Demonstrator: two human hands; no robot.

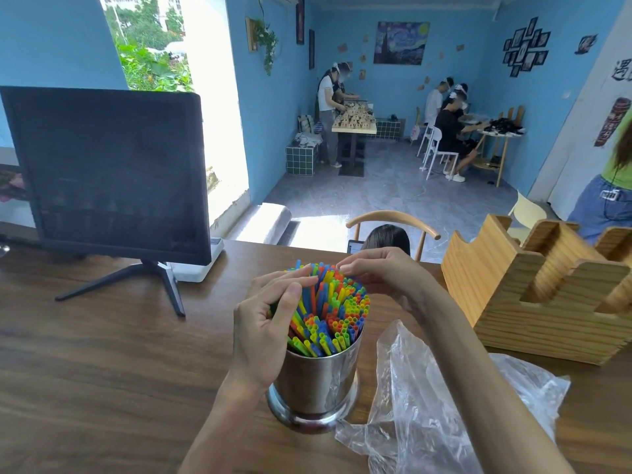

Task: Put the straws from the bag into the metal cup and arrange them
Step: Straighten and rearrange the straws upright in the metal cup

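- The wooden counter (102, 354) carries everything; a dark monitor (106, 172) stands at its far left and a wooden rack (533, 302) at its right.
- The clear plastic bag (427, 398) lies crumpled and flat just right of the cup, touching its base. It looks empty, though its folds could hide a stray straw.
- The metal cup (318, 384) stands upright near the front edge, packed full.
- The straws (335, 313), in many colours, are all in the cup as far as can be seen; the far ones stand higher and lean, so the tops are uneven.
- The left hand (263, 330) wraps the near-left side of the bundle, fingers curled round the straws above the rim.
- The right hand (383, 275) reaches over the far side, its fingertips pinching or nudging the tallest tips.
- Judgement: the filling seems done; what is left is the arranging, levelling the tops and spreading the bundle evenly.
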